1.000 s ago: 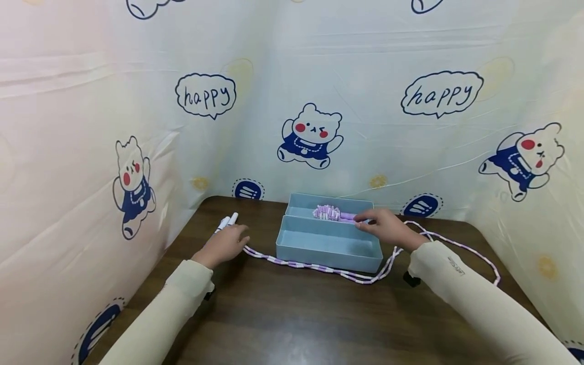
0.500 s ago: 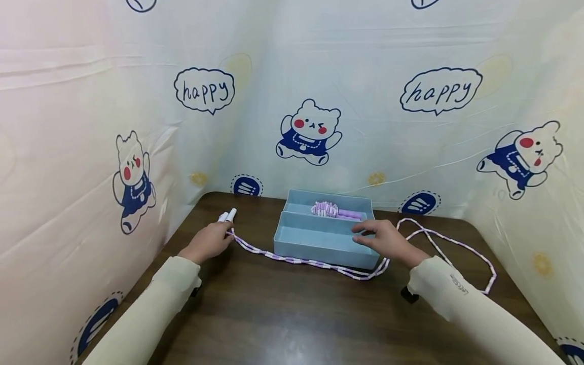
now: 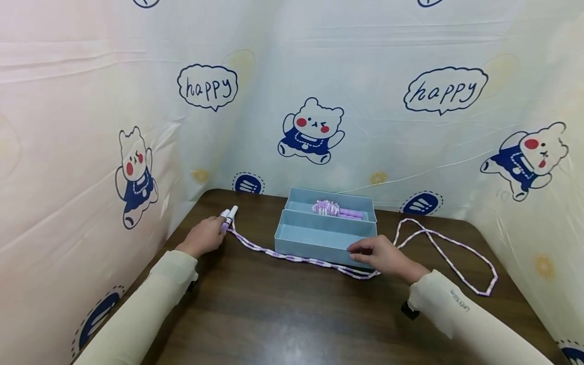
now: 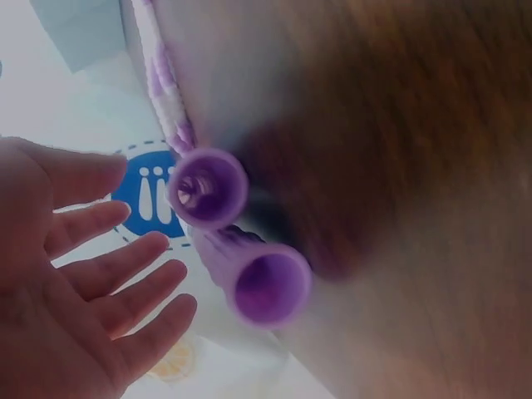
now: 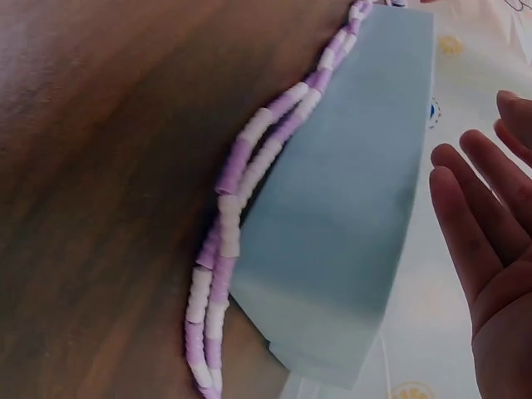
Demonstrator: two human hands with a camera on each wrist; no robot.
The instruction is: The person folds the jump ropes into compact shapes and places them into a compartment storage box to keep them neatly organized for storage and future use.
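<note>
A beaded purple-and-white jump rope (image 3: 255,247) runs along the front of the light blue box (image 3: 298,248) and loops out at the right. Its two handles (image 3: 231,215) lie side by side at the far left. My left hand (image 3: 203,237) is beside them; in the left wrist view its fingers are spread, apart from the purple handle ends (image 4: 270,287). My right hand (image 3: 380,256) hovers at the box's front right corner, above the rope, fingers loosely bent around nothing. A second jump rope (image 3: 326,207), bundled with purple handles, lies in the box's rear section.
Both box sections stand open; the front one (image 3: 324,235) shows its bare floor. The brown table (image 3: 283,314) is enclosed by a printed curtain (image 3: 255,142) at the back and sides.
My right hand has come forward from the bundled rope in the rear section to the box's front corner. My left hand has shifted left, by the loose rope's handles.
</note>
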